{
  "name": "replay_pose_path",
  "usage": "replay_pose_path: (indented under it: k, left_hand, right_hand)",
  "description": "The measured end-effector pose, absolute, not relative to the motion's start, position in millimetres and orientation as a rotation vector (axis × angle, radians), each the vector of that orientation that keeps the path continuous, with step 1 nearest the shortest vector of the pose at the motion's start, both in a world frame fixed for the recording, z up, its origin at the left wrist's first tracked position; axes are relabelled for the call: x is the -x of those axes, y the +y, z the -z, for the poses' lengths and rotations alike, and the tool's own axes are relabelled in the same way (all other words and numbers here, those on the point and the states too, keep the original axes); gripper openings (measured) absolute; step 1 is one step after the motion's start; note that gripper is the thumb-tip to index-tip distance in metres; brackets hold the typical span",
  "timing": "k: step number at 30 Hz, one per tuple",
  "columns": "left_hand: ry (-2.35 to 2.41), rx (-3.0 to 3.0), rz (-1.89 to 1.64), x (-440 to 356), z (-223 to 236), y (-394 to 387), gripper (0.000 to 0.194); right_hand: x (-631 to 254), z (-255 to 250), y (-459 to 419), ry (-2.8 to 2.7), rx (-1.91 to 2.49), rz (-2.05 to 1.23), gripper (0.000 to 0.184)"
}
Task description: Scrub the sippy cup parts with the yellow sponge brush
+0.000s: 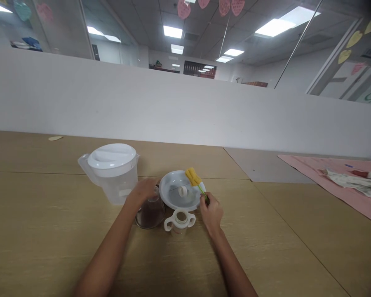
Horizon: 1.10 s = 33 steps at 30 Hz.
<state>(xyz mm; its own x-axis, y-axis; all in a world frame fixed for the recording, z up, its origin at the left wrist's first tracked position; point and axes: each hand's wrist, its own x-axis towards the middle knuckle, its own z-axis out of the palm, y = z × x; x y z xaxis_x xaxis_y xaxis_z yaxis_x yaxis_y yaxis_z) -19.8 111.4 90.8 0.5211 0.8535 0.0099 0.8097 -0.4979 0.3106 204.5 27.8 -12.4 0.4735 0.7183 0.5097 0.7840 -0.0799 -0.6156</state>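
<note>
My right hand (211, 210) is closed round the green handle of a sponge brush (193, 176); its yellow sponge head is over the right rim of a white bowl (167, 198). A small white ring-like piece (182, 191) lies inside the bowl. My left hand (144, 192) is closed at the top of a clear, dark-looking glass carafe (150, 213), left of the bowl; its fingertips are partly hidden. In front of the bowl stands a clear baby bottle (179, 225) with a white two-handled collar and an open top.
A translucent plastic pitcher (116, 177) with a white lid stands left of the carafe. A pale flat piece (55, 138) lies at the back left. On the right, a pink cloth (315, 165) bears a patterned fabric (355, 181). A white partition (179, 111) borders the table.
</note>
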Motion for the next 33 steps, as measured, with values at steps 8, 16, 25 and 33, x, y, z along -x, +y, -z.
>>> replay_pose_path:
  k: [8,16,25,33]
  left_hand:
    - [1.354,-2.538,-0.247,14.2,-88.6,105.5,0.039]
    - [1.031,-2.729,-0.271,-34.1,-58.9,94.9,0.031]
    - [0.928,-2.853,-0.530,-59.2,-30.9,100.9,0.022]
    - [0.826,-2.772,-0.518,-64.4,-23.3,105.3,0.011]
  right_hand:
    - [-208.3,19.3,29.3,-1.247,1.768,0.073,0.040]
    - [-203.9,18.8,29.3,-1.202,1.663,0.091,0.048]
    - [-200.9,22.0,30.2,-1.193,1.615,0.153,0.048]
    - [-202.3,23.9,30.3,-1.237,1.592,0.181,0.046]
